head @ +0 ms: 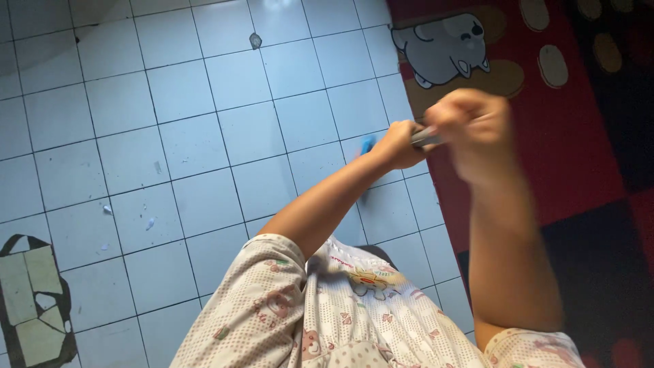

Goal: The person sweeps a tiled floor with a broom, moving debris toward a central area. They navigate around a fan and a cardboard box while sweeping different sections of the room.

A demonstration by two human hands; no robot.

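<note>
left hand (398, 144) closing on the dark stick's (426, 138) near end | right hand (471, 129) gripping its other end, blurred | both hovering over rug edge (436, 194) | white tile floor (204, 136) lying open leftward

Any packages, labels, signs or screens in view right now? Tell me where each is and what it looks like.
No screens, signs or labels show.
Flattened cardboard piece: lower left on the white tiled floor, pale greenish panels with dark edges; possibly an opened package.
Printed rug: right side, red and black, with a grey cartoon animal and tan ovals.
</note>
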